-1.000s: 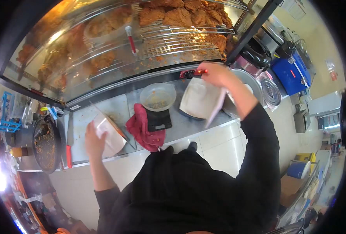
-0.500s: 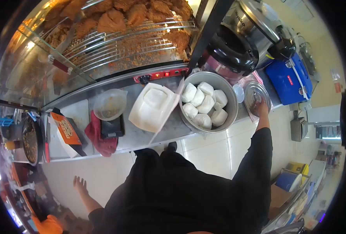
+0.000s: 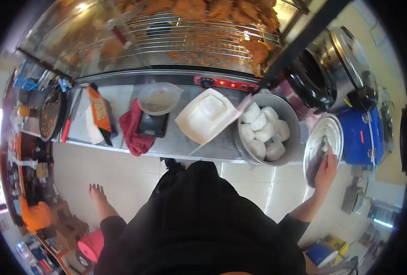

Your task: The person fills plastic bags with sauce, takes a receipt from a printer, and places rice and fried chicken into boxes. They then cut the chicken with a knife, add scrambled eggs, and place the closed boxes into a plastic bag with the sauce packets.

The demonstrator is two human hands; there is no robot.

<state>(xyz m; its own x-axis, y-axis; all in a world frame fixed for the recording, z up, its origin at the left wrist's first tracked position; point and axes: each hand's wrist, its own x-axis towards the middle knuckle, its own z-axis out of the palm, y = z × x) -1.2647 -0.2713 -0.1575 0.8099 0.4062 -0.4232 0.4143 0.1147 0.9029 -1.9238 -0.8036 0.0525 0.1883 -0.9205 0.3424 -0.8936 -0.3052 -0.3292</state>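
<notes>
My right hand (image 3: 326, 172) grips the knob of a round metal pot lid (image 3: 312, 144). The lid is raised and tilted to the right of a deep metal pot (image 3: 291, 153). Inside the uncovered pot lie several white wrapped bundles (image 3: 264, 130). Left of the pot, an opened white takeout box (image 3: 196, 126) sits on the counter, its inside bare. Down at the left, my left hand (image 3: 96, 191) hangs over the floor with fingers spread, holding nothing.
Behind the counter (image 3: 226, 153) stands a glass warmer with fried pieces (image 3: 189, 9). A plastic bowl (image 3: 160, 98), red cloth (image 3: 137, 128), knife (image 3: 66, 128) and orange-black box (image 3: 99, 112) lie to the left. At the right are a rice cooker (image 3: 309, 78) and blue cooler (image 3: 359, 137).
My right hand has lifted the lid off the counter and tipped it toward me. The view has shifted, and my left hand stays empty at the side.
</notes>
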